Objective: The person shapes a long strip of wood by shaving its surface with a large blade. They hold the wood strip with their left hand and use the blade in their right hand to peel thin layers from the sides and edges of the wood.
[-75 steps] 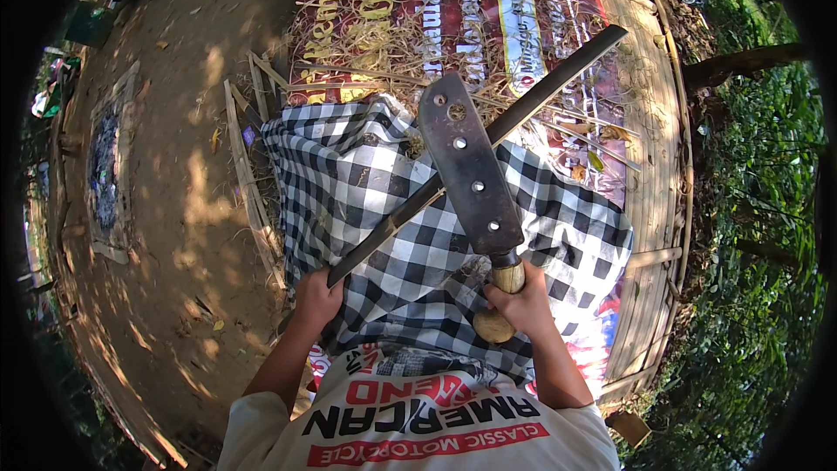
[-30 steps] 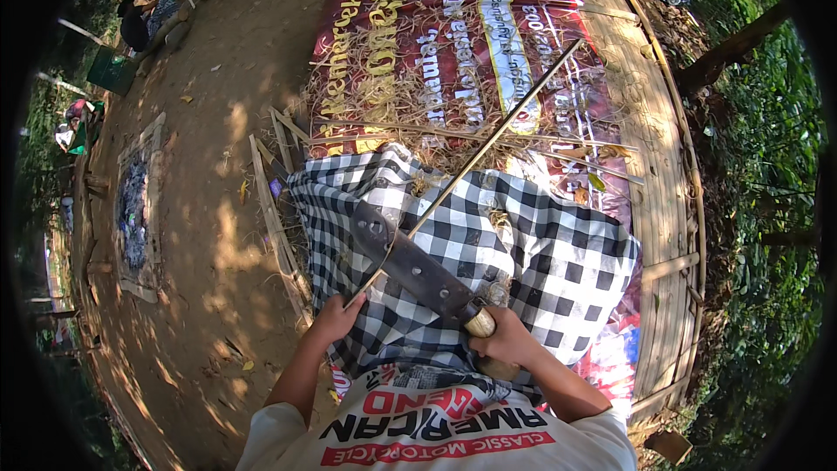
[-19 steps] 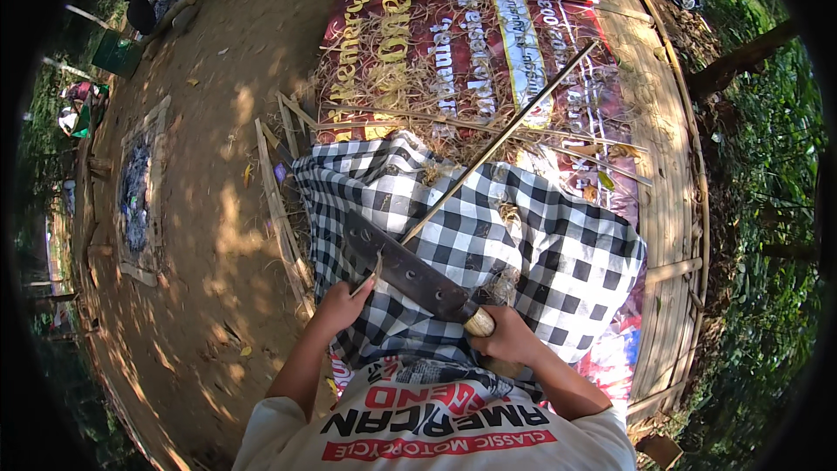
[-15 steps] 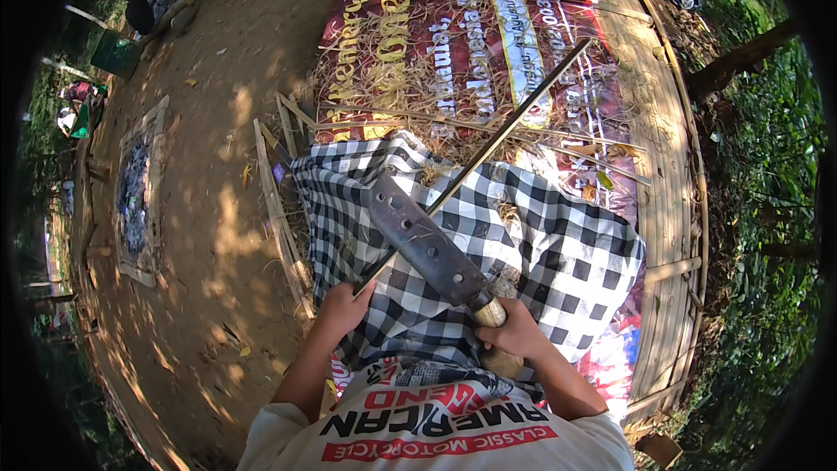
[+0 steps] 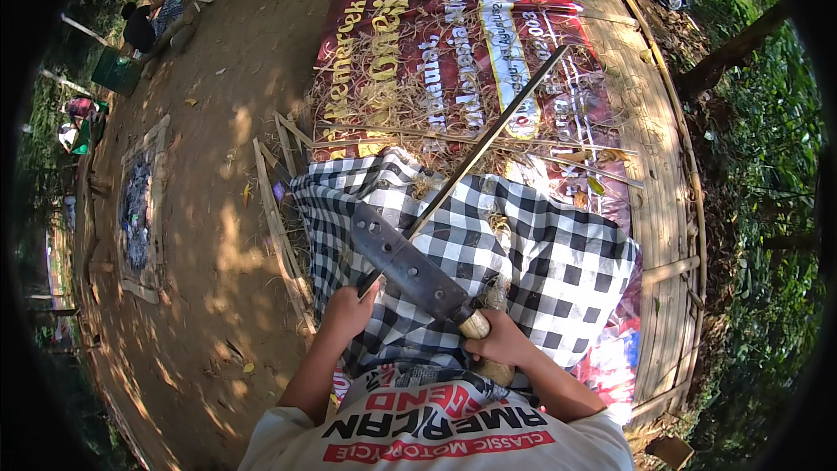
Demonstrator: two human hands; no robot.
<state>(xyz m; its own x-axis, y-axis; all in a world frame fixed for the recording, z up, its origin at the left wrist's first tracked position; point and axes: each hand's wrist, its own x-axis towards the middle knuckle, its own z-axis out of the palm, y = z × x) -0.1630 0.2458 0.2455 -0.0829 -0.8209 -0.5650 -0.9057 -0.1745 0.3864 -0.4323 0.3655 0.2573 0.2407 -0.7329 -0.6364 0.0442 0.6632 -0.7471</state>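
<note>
My left hand (image 5: 350, 310) is closed around the near end of a long, thin bamboo strip (image 5: 493, 133), which slants away to the far right. In my right hand (image 5: 504, 339) is the pale handle of a machete (image 5: 417, 272). Its broad dark blade, pierced by several holes, lies across the strip a short way beyond my left hand. Beneath both tools a black-and-white checkered cloth (image 5: 567, 253) covers my lap. A thick, light brown rod-like piece (image 5: 495, 372) rests by my right hand, partly hidden by it.
Thin curled shavings (image 5: 418, 78) litter a dark red printed banner (image 5: 366, 44) ahead. Slatted bamboo (image 5: 667, 209) runs along the right. At left are loose strips (image 5: 277, 218) and bare dirt ground (image 5: 205, 235) with a framed ash patch (image 5: 139, 205). Another person (image 5: 144, 26) is far left.
The machete blade has shifted nearer to me and slightly left. The strip's far end has swung a little left. Both hands keep their grip, and the whole view has shifted slightly.
</note>
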